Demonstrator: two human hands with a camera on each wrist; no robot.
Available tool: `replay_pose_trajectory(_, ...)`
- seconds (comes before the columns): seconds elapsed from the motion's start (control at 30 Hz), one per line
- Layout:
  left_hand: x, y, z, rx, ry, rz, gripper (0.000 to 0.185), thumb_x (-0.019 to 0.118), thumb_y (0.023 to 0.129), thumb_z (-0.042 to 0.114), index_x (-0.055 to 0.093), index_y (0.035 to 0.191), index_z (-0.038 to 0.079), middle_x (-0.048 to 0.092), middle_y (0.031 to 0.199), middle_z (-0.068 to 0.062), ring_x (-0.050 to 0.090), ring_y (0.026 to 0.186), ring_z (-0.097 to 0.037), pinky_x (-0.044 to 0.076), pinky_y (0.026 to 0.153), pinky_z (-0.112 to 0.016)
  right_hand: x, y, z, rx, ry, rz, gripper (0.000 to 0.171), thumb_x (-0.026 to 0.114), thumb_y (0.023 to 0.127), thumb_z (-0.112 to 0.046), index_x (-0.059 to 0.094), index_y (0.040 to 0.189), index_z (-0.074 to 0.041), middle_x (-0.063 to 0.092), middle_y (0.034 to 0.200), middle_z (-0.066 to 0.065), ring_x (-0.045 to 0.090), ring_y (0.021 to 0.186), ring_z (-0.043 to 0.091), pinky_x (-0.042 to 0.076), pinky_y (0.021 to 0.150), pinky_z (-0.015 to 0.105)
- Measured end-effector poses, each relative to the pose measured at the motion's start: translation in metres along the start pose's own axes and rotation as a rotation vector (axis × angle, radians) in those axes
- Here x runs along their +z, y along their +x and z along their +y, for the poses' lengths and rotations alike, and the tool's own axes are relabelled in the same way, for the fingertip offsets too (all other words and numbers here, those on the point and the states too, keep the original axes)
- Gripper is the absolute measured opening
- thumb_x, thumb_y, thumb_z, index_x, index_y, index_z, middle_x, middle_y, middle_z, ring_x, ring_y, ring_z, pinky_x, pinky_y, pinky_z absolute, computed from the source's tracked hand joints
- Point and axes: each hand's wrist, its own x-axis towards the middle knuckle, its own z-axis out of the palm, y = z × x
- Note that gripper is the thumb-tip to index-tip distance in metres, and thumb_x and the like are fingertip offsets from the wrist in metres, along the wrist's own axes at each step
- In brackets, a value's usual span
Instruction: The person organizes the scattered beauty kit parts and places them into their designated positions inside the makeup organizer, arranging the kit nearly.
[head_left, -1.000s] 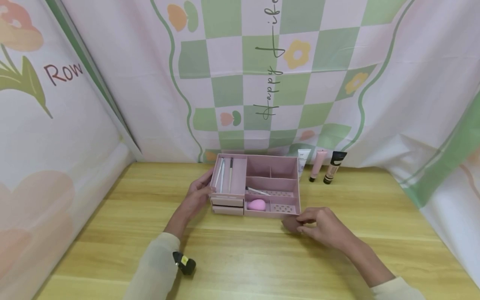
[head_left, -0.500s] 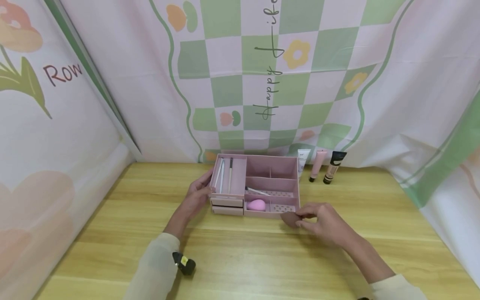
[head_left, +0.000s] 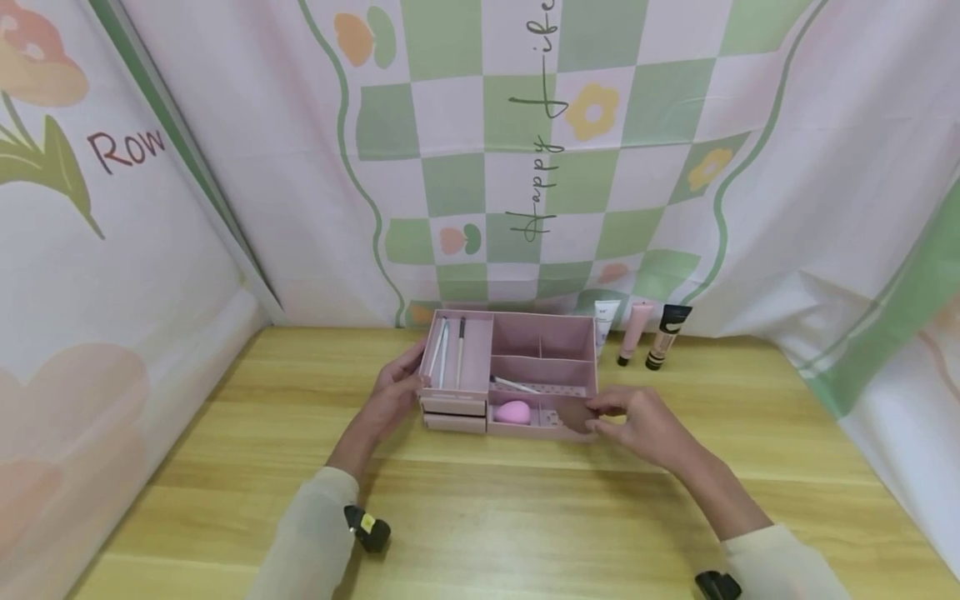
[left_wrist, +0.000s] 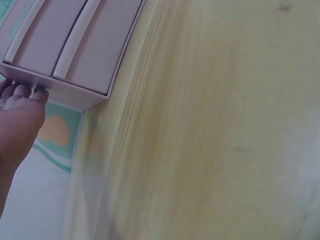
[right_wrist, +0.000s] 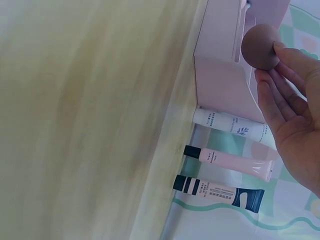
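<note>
A brown makeup sponge (right_wrist: pixel 261 46) is pinched between the thumb and fingertips of my right hand (head_left: pixel 651 429). In the head view it overlaps the front right compartment of the pink makeup organizer (head_left: pixel 543 430). My left hand (head_left: pixel 396 390) holds the organizer's left side, its thumb at the front corner; in the left wrist view its bent fingers (left_wrist: pixel 22 91) meet the side wall beside two drawers (left_wrist: pixel 102 47). A pink makeup sponge (head_left: pixel 514 412) sits in the front compartment. Behind it lies one brush (head_left: pixel 516 384); several thin brushes (head_left: pixel 461 354) lie in the left top tray.
Right of the organizer, a white tube (head_left: pixel 606 318), a pink tube (head_left: pixel 636 332) and a black-capped tube (head_left: pixel 667 336) stand along the back of the wooden table (head_left: pixel 480 517). A patterned cloth (head_left: pixel 517 108) hangs directly behind.
My right hand has moved up and away from me, carrying the brown makeup sponge from in front of the organizer to over its front right compartment. The left hand stays put.
</note>
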Motion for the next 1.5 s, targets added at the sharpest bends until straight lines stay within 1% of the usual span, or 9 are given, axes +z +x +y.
replay_pose_trajectory(0.2,-0.002,0.0,-0.001,0.009,0.002,-0.014,0.074,0.044,0.087,-0.01,0.018,0.155,0.006,0.012,0.166,-0.012,0.015,0.153,-0.031,0.033,0.117,-0.025,0.003,0.011,0.002,-0.012,0.004,-0.02,0.019,0.075,0.083,-0.008,0.075,0.102,-0.006,0.076,0.098,0.009,0.071,0.085,0.018,0.062,0.074,0.035)
replay_pose_trajectory(0.37,-0.002,0.0,-0.001,0.013,-0.006,-0.025,0.074,0.044,0.087,-0.01,0.018,0.155,0.005,0.012,0.166,-0.013,0.015,0.153,-0.033,0.038,0.113,-0.02,0.007,0.018,0.002,-0.018,-0.013,-0.049,0.019,0.075,0.083,-0.009,0.075,0.101,-0.008,0.075,0.09,0.002,0.062,0.077,0.005,0.058,0.065,0.021)
replay_pose_trajectory(0.43,-0.002,0.0,-0.001,0.012,-0.003,-0.025,0.074,0.044,0.087,-0.01,0.019,0.155,0.005,0.012,0.166,-0.012,0.015,0.153,-0.033,0.039,0.112,-0.019,0.008,0.02,0.002,-0.022,-0.019,-0.058,0.019,0.075,0.082,-0.008,0.075,0.101,-0.007,0.075,0.089,0.003,0.059,0.074,0.003,0.054,0.062,0.017)
replay_pose_trajectory(0.5,-0.003,0.001,-0.001,0.012,-0.003,-0.024,0.074,0.044,0.087,-0.01,0.019,0.155,0.005,0.012,0.166,-0.012,0.015,0.152,-0.033,0.039,0.112,-0.02,0.01,0.021,0.001,-0.031,-0.034,-0.061,0.018,0.076,0.082,-0.009,0.075,0.099,-0.005,0.075,0.088,0.005,0.059,0.074,0.005,0.053,0.061,0.016)
replay_pose_trajectory(0.67,-0.003,0.002,-0.002,0.017,-0.002,-0.023,0.073,0.044,0.087,-0.01,0.019,0.155,0.004,0.013,0.165,-0.013,0.016,0.152,-0.033,0.039,0.112,-0.02,0.013,0.023,0.002,-0.063,-0.065,-0.056,0.016,0.077,0.08,-0.009,0.075,0.095,-0.004,0.075,0.089,0.007,0.064,0.076,0.01,0.057,0.062,0.021)
replay_pose_trajectory(0.83,-0.003,0.003,-0.002,0.011,0.004,-0.021,0.073,0.044,0.088,-0.01,0.019,0.155,0.005,0.013,0.166,-0.012,0.015,0.153,-0.031,0.033,0.117,-0.025,0.014,0.025,0.001,-0.068,-0.084,-0.069,0.017,0.077,0.08,-0.01,0.076,0.096,-0.004,0.075,0.091,0.008,0.066,0.08,0.015,0.059,0.066,0.029)
replay_pose_trajectory(0.97,-0.002,0.002,-0.001,0.008,0.007,-0.018,0.073,0.044,0.089,-0.009,0.018,0.155,0.005,0.012,0.166,-0.01,0.014,0.154,-0.03,0.031,0.118,-0.028,0.015,0.027,0.0,-0.062,-0.111,-0.096,0.019,0.077,0.081,-0.013,0.076,0.098,-0.004,0.075,0.094,0.007,0.067,0.085,0.016,0.059,0.069,0.028)
replay_pose_trajectory(1.17,-0.003,0.0,-0.001,0.006,0.013,-0.024,0.073,0.045,0.089,-0.007,0.018,0.155,0.006,0.01,0.166,-0.011,0.013,0.154,-0.031,0.032,0.118,-0.028,0.018,0.027,-0.001,-0.086,-0.166,-0.101,0.017,0.077,0.081,-0.013,0.076,0.096,-0.005,0.073,0.091,0.005,0.066,0.081,0.015,0.056,0.066,0.023)
replay_pose_trajectory(1.5,-0.003,0.0,-0.001,0.011,0.033,-0.031,0.073,0.047,0.089,-0.005,0.018,0.155,0.007,0.011,0.166,-0.01,0.014,0.154,-0.031,0.028,0.12,-0.033,0.021,0.026,-0.003,-0.109,-0.283,-0.108,0.015,0.077,0.082,-0.014,0.076,0.095,-0.008,0.074,0.095,0.004,0.069,0.086,0.018,0.06,0.075,0.033)
